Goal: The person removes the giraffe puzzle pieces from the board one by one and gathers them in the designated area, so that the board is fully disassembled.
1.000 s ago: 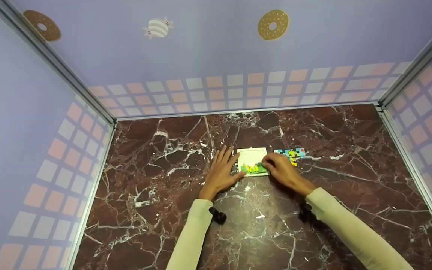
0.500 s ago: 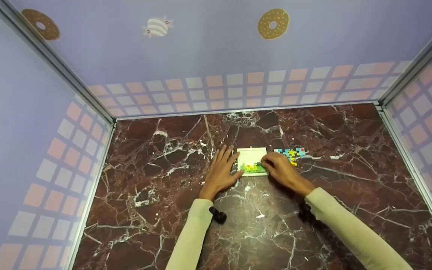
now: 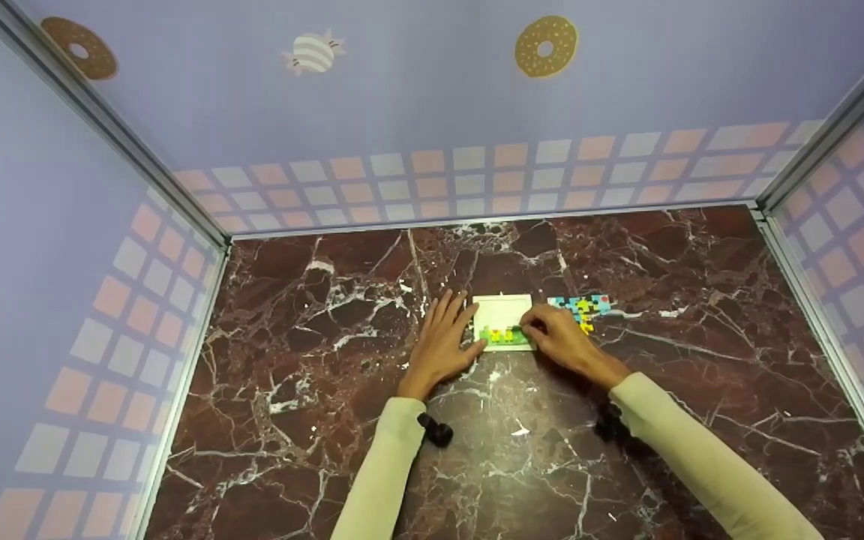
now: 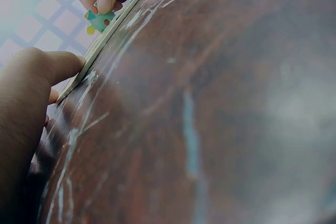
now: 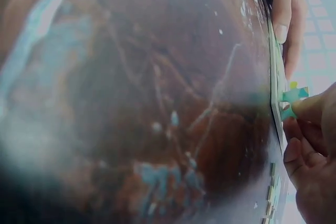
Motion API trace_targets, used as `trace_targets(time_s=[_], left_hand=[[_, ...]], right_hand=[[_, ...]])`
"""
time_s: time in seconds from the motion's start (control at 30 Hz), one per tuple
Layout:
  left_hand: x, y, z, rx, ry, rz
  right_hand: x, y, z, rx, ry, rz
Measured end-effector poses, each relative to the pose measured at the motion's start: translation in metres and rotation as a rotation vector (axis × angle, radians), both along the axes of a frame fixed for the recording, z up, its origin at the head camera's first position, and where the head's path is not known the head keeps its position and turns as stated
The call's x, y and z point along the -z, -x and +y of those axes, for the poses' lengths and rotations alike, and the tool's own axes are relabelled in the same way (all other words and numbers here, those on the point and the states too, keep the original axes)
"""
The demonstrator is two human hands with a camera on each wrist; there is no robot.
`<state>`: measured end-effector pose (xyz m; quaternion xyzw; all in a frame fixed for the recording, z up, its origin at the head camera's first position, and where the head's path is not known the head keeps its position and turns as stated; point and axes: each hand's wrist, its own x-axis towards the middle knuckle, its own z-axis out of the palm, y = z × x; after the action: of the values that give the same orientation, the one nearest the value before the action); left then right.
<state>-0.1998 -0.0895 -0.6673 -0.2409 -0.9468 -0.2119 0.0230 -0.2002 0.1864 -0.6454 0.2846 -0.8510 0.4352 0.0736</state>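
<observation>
A small white puzzle tray (image 3: 502,310) lies on the table, with green and yellow jigsaw pieces (image 3: 499,335) along its near side. My left hand (image 3: 442,343) rests flat at the tray's left side, fingers spread and thumb against the frame's edge. Over the tray's right part, my right hand (image 3: 563,339) pinches a green puzzle piece (image 4: 98,22) between thumb and finger. In the right wrist view, that green puzzle piece (image 5: 294,99) is held tilted up above the tray edge. The fingers hide part of it in the head view.
Blue and yellow jigsaw pieces (image 3: 588,305) lie just right of the tray, partly behind the right hand. The dark red marbled table (image 3: 312,322) is bounded by lilac panels (image 3: 432,97) at the back and both sides.
Both hands stay nearly in place; the right fingers shift very slightly left over the tray. A dark piece near the right fingertips shows less than it did a second ago.
</observation>
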Motion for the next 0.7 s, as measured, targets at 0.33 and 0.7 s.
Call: trace_targets(time_s=[0.33, 0.7], left_hand=[[0.0, 0.001, -0.001, 0.005, -0.015, -0.024], [0.002, 0.001, -0.001, 0.011, -0.024, -0.009]], right_hand=[[-0.008, 0.0, 0.0, -0.012, -0.051, 0.005], [-0.012, 0.0, 0.013, 0.015, 0.032, -0.089]])
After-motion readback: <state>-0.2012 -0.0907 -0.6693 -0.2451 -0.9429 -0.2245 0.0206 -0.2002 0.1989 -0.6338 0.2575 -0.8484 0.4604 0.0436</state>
